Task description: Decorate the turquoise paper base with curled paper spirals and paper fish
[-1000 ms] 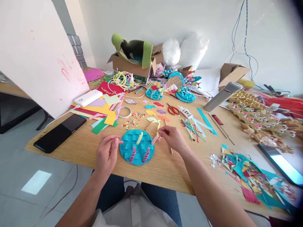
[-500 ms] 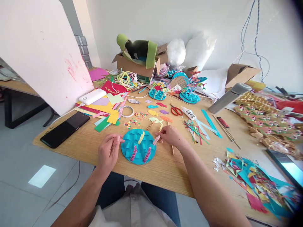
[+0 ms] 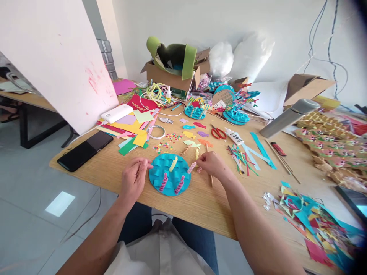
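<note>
A round blue disc (image 3: 169,187) with raised, woven-looking strips lies near the table's front edge. Curled pipe cleaners stand on it: a yellow one (image 3: 173,164) and two purple ones (image 3: 163,182). At the disc's left rim, my left hand (image 3: 134,177) is closed, thumb against the fingers and a fingertip on the edge. My right hand (image 3: 210,164) pinches a pale pink pipe cleaner coil (image 3: 191,167) at the disc's right edge. Behind its fingers is another yellow coil (image 3: 197,154); a brown coil (image 3: 186,150) lies beyond the disc. A wooden stick (image 3: 211,181) runs under my right hand.
Paper fish (image 3: 189,135), red scissors (image 3: 218,132), a glue tube (image 3: 234,136) and thin paper strips (image 3: 242,160) lie beyond my hands. At left are a phone (image 3: 85,150) and coloured paper (image 3: 140,138). A grey bottle (image 3: 286,120) and paper scraps (image 3: 312,217) are at right.
The view has turned slightly left, so everything sits a little further right. Both hands keep nearly the same pose beside the disc.
</note>
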`<action>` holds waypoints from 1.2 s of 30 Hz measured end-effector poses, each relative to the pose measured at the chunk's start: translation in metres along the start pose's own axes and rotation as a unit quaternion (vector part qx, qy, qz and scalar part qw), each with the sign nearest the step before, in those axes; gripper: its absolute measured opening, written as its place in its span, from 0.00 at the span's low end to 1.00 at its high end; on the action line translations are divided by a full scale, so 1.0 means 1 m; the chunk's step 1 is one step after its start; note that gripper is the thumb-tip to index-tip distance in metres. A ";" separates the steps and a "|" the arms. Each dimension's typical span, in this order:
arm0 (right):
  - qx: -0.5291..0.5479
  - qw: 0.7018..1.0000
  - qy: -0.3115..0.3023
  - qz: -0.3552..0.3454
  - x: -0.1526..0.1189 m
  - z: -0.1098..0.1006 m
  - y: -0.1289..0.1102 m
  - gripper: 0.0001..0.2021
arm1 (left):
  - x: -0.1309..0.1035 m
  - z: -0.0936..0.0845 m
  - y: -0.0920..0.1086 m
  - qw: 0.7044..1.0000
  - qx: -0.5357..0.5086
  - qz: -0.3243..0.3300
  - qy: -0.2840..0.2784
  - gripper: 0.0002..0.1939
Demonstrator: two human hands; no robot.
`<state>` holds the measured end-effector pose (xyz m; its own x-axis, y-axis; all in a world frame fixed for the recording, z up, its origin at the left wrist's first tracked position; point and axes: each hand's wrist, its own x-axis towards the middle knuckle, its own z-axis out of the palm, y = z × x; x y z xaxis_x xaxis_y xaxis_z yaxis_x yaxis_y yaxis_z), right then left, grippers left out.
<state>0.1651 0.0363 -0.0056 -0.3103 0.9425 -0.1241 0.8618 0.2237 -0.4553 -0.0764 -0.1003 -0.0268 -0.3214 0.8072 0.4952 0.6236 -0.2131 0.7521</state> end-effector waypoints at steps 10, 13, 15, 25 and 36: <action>0.270 0.950 0.136 -0.077 -0.007 -0.012 -0.001 0.13 | 0.016 -0.003 0.009 0.988 -0.127 -0.077 0.046 0.13; 0.246 0.940 0.204 -0.123 -0.018 -0.012 -0.013 0.12 | 0.035 -0.001 0.027 0.980 -0.176 -0.095 0.011 0.10; 0.209 0.934 0.235 -0.171 -0.027 -0.012 -0.021 0.11 | 0.046 0.004 0.040 0.974 -0.194 -0.104 -0.052 0.10; 0.032 0.873 0.275 -0.402 -0.050 -0.009 -0.034 0.06 | 0.057 0.033 0.083 0.969 -0.188 -0.025 -0.156 0.11; 0.205 0.917 0.169 -0.298 -0.061 -0.013 -0.046 0.07 | 0.059 0.026 0.082 0.911 -0.319 -0.151 -0.215 0.14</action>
<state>0.1491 -0.0282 0.0346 -0.4754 0.7219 0.5029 0.3348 0.6770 -0.6554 -0.0262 -0.0559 0.0530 -0.0148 0.9936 0.1117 -0.0315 -0.1121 0.9932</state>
